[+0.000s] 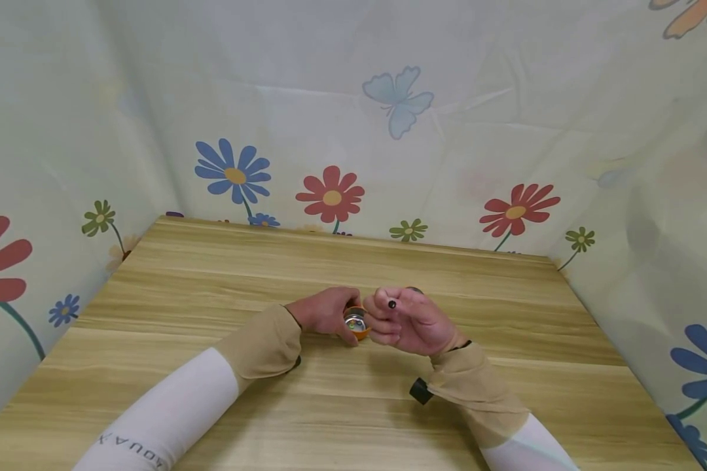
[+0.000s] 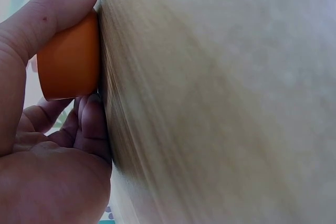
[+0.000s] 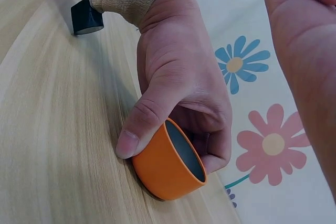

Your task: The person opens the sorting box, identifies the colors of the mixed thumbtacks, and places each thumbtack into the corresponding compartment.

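Note:
A small round orange cup (image 1: 364,333) with a dark inner wall stands on the wooden table. Small shiny and greenish bits show inside it from above. My left hand (image 1: 328,310) grips its side, thumb and fingers around it; the left wrist view shows the orange wall (image 2: 71,59) between them. Close beside and above the cup, my right hand (image 1: 412,320) has its fingers curled in, palm side up. A small black round piece (image 1: 392,304) shows between its thumb and fingers; its kind cannot be made out.
A dark, orange-edged thing (image 1: 414,290) shows partly behind my right hand. Black wrist cameras, one (image 1: 421,390) under the right wrist, stick out from the sleeves. A flower-printed cloth wall (image 1: 306,98) encloses the wooden table (image 1: 259,261).

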### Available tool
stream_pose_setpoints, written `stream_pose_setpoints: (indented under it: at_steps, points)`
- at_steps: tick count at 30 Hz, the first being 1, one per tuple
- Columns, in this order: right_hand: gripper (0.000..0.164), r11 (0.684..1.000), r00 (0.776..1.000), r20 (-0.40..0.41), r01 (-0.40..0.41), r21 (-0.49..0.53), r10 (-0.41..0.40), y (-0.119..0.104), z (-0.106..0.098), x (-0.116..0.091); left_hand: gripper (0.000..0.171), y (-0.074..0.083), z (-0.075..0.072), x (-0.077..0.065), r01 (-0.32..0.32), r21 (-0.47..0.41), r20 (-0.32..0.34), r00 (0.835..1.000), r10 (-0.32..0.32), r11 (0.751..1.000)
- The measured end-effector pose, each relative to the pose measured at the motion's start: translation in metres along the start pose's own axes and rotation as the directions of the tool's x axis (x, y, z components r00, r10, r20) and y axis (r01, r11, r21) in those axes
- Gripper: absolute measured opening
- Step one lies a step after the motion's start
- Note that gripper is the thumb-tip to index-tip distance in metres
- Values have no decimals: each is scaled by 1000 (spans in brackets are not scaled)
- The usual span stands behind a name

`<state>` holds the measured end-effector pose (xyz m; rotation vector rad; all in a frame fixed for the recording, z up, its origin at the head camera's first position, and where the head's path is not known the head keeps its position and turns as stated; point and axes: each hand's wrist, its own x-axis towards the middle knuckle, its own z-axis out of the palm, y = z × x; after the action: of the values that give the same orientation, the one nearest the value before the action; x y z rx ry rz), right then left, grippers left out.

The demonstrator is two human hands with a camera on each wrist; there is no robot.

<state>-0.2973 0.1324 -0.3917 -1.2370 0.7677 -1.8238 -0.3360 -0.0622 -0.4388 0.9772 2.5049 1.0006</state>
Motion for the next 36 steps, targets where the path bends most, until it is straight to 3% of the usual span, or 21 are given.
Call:
stream_pose_setpoints:
  at_steps: [23,28,36]
  points:
    - [19,1000,1000,-27,-4,11,5,1,-4,-4,49,-2,0,1,-4,29,7,1000,3,1000]
    - [21,1000,996,-81,-24,-13,23,0,-5,-6,49,-2,0,1,-7,37,3,1000,7,999]
    - [23,986,973,-206,-125,-108,101,-2,-6,-10,48,-3,1,2,-2,44,5,1000,1,999]
